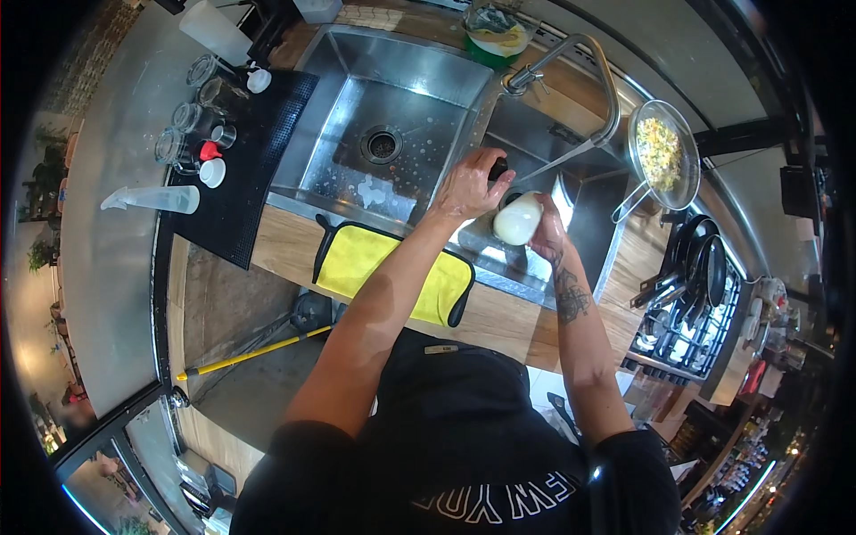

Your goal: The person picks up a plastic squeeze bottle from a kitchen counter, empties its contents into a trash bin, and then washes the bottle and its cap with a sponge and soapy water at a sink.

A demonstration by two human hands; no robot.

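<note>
Over the right basin of a steel double sink (535,284), my right hand (552,231) is closed around a rounded white container (518,221), perhaps a squeeze bottle. My left hand (471,184) grips a small dark object (498,168), mostly hidden by the fingers. Water runs slantwise from the curved faucet (612,100) towards the hands. Both hands look wet. Below my left forearm a yellow cloth with black trim (361,261) hangs over the counter's front edge. Drops and a patch of suds lie in the left basin (414,120).
Glass jars (190,117), white caps (212,172) and a clear spray bottle (160,199) stand on or beside a black mat (234,221) at left. A strainer with food scraps (659,147) sits right of the faucet. Pans (699,261) rest on the stove. A green-based container (495,40) stands behind the sink.
</note>
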